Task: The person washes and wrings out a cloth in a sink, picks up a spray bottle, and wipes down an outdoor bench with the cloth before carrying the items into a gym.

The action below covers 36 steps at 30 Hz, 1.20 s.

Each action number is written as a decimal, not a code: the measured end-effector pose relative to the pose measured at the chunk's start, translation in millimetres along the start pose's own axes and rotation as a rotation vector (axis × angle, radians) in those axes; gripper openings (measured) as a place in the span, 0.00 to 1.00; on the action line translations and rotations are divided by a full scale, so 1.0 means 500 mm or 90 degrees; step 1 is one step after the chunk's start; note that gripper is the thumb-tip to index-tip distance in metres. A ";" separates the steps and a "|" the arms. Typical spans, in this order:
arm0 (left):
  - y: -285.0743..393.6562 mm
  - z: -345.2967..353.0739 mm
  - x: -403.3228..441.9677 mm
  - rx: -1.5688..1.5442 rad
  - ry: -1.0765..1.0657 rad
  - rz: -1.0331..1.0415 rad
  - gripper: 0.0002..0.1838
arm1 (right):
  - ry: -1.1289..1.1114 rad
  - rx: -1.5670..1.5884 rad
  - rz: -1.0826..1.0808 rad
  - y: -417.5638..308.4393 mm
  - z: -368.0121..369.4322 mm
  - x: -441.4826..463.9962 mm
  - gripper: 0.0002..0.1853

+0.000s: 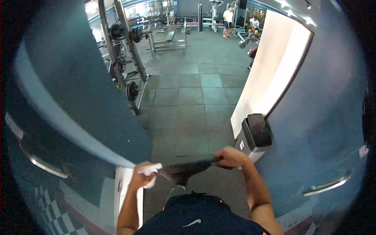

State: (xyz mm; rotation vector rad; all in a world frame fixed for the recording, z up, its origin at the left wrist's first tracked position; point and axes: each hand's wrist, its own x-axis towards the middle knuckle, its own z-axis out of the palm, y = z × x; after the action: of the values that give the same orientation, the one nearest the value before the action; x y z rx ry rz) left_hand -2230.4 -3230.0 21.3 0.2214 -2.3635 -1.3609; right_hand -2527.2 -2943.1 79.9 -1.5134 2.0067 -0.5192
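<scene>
A dark cloth (186, 171) is stretched between my two hands in front of my chest, sagging to a point in the middle. My right hand (232, 157) grips its right end with the fingers closed. My left hand (140, 178) is closed around what looks like a white spray bottle (150, 169), whose lower part is mostly hidden. The cloth's left end meets this same hand beside the bottle's white top, and appears pinched there.
A bin with a black lid (259, 131) stands close on my right, against a white panel (270, 62). Blue doors with metal handles (327, 184) flank me. Ahead are a weight rack (131, 58), a bench (170, 36), tiled floor (190, 94) and two people (228, 19).
</scene>
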 end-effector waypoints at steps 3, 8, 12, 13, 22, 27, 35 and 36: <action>-0.096 -0.075 0.237 0.189 0.050 0.166 0.21 | 0.200 -0.085 -0.030 0.058 -0.145 0.167 0.11; -0.128 -0.083 0.686 0.174 0.203 0.140 0.10 | 0.577 0.040 -0.009 0.193 -0.347 0.429 0.09; -0.149 -0.063 1.036 0.152 0.202 0.170 0.10 | 0.550 -0.102 0.005 0.364 -0.531 0.506 0.12; -0.155 -0.065 1.113 0.121 0.168 0.181 0.10 | 0.487 -0.164 0.030 0.392 -0.583 0.509 0.13; -0.498 0.188 1.778 0.069 -0.048 0.340 0.08 | 0.256 -0.014 0.077 0.918 -0.824 0.712 0.21; -0.612 0.306 2.103 0.030 -0.111 0.158 0.09 | 0.278 0.132 0.166 1.207 -1.008 0.855 0.23; -0.653 0.530 2.642 0.021 -0.244 0.233 0.07 | 0.329 0.038 0.284 1.534 -1.239 0.934 0.22; -0.662 0.582 2.723 0.007 -0.268 0.270 0.07 | 0.331 0.044 0.309 1.580 -1.267 0.917 0.22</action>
State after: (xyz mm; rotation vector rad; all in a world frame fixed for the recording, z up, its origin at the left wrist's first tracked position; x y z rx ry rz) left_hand -3606.6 -3619.0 -32.8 -0.5881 -2.5431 -1.2725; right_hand -3610.4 -3176.1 -13.8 -0.8458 2.6061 -0.8203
